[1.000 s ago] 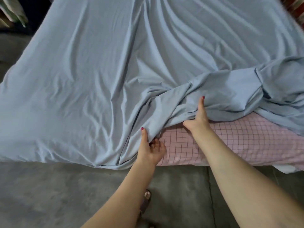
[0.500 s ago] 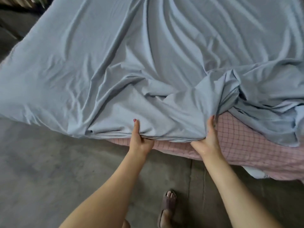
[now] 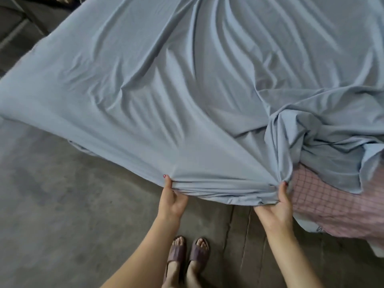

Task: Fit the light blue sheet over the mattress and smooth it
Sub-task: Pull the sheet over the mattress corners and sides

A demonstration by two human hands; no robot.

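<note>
You have the sheet (image 3: pixel 187 90) spread over most of the mattress (image 3: pixel 324 196), and you are standing on the floor (image 3: pixel 62 204) at its near side, feet together in slippers (image 3: pixel 188 253), because this is the edge not yet fitted. Your left hand (image 3: pixel 171 199) is closed on the hem, thumb on top and fingers curled under the cloth, and your right hand (image 3: pixel 276 206) pinches the same hem further along, thumb up against a gathered fold. With both grips apart on one edge, the stretch between them is drawn taut, and you can see the creases fanning from each grip out across the bed; that tension is what lets you carry the hem down over the mattress side rather than dragging one spot. To the right of your right hand the sheet is bunched in a loose heap, and beyond it the pink checked mattress is bare, so that part is not covered. To your left the sheet hangs past the edge toward the floor. The task looks partly done, by my reading: the top is covered but rippled, and the near right portion is open. Your next pull likely needs to go down and toward the bare part, freeing the heap first; tug too hard here and you may drag the far side off, though that side is out of view.
</note>
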